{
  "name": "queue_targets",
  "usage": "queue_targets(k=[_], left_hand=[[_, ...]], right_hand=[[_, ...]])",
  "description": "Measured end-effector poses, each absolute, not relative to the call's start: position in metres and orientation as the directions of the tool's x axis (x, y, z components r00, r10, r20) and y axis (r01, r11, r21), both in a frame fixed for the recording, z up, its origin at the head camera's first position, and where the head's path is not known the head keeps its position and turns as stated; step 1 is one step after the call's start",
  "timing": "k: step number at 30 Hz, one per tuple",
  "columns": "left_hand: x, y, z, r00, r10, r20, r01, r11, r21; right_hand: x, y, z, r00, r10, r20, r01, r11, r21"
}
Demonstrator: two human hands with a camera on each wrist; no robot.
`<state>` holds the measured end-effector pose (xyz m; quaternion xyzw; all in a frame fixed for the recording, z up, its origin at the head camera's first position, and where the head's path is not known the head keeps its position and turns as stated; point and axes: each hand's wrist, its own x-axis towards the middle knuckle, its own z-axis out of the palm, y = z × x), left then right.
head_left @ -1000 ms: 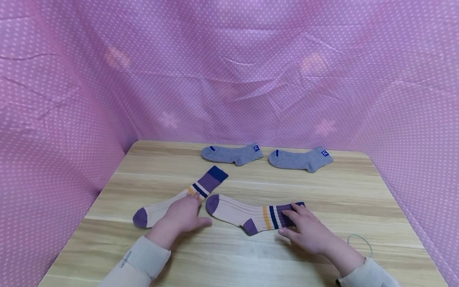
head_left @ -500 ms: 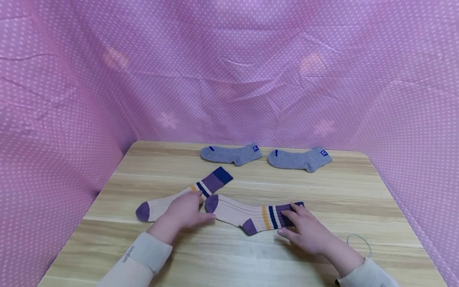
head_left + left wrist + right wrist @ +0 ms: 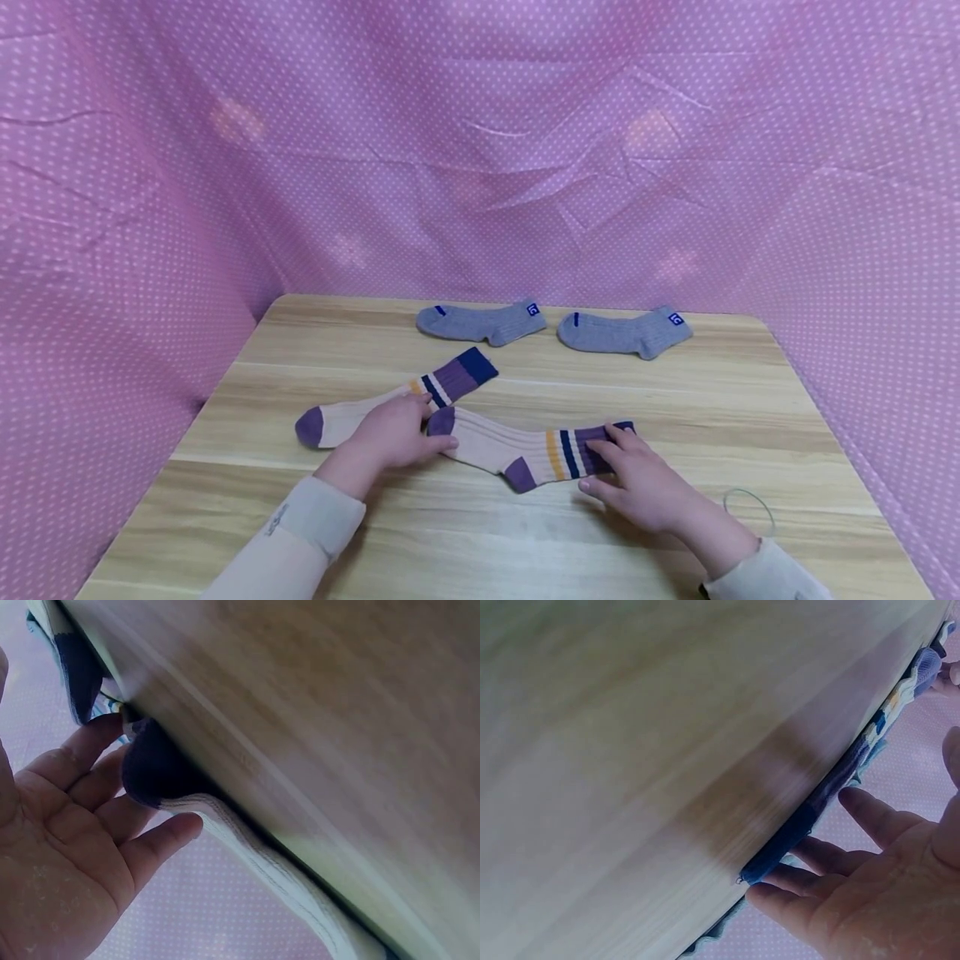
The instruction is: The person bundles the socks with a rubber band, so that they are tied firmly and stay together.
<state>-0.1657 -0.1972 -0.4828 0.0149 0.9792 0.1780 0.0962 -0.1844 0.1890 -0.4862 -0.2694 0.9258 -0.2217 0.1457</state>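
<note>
Two cream socks with purple toes and yellow, navy and purple bands lie flat on the wooden table. My left hand (image 3: 393, 432) rests on the middle of the left striped sock (image 3: 341, 422), which slants up to the right and is partly covered. Its thumb is by the purple toe of the right striped sock (image 3: 487, 446); in the left wrist view the fingers lie loosely extended beside that sock (image 3: 251, 851). On the right, my right hand (image 3: 637, 483) touches the right sock's navy cuff (image 3: 784, 844) with relaxed, spread fingers.
Two grey ankle socks, one left (image 3: 480, 325) and one right (image 3: 622, 335), lie side by side near the back edge of the table (image 3: 525, 550). A thin green loop (image 3: 752, 492) is beside the right forearm. Pink dotted cloth (image 3: 480, 167) surrounds the table.
The left hand has slid the left striped sock to the right and slightly away, bringing it against the toe of the right sock. My right hand has stayed almost still.
</note>
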Motion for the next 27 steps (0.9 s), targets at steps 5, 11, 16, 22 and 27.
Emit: queue_targets(k=[5,11,16,22,27], left_hand=[[-0.172,-0.198,-0.486,-0.983,0.072,-0.169,0.004,0.929,0.37],[-0.177,-0.197,-0.488,-0.984,0.075,-0.161,0.01,0.927,0.374],[-0.18,-0.196,-0.488,-0.983,0.086,-0.16,0.014,0.915,0.404],[-0.182,-0.193,-0.487,-0.982,0.101,-0.157,0.024,0.903,0.43],[-0.185,-0.19,-0.489,-0.977,0.128,-0.17,0.029,0.872,0.489]], right_hand=[[-0.184,0.189,-0.487,-0.814,-0.56,-0.153,-0.431,0.759,-0.488],[-0.184,0.189,-0.488,-0.814,-0.559,-0.159,-0.429,0.763,-0.484],[-0.183,0.189,-0.488,-0.814,-0.557,-0.163,-0.427,0.765,-0.482],[-0.183,0.19,-0.489,-0.815,-0.555,-0.168,-0.424,0.768,-0.481],[-0.183,0.19,-0.489,-0.815,-0.555,-0.167,-0.425,0.768,-0.478]])
